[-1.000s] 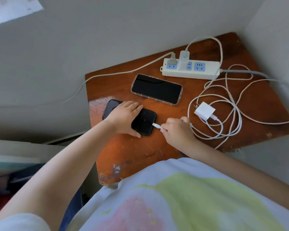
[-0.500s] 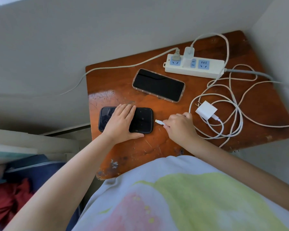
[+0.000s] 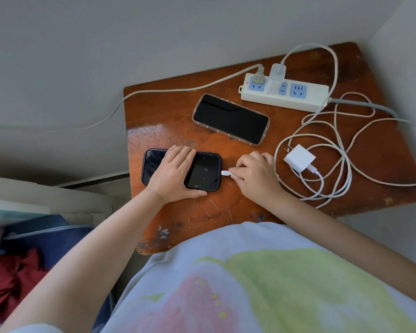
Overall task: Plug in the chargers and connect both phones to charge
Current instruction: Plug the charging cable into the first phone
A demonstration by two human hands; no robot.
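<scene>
Two hands work: left hand (image 3: 171, 174) flat on black phone (image 3: 204, 171), right fingers (image 3: 238, 175) pinching cable plug (image 3: 225, 173) beside it.

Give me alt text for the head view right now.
Right hand holds a white cable plug at the end of a black phone, which the left hand pins to the wooden table. A second phone, a loose charger and a power strip lie beyond.
</scene>
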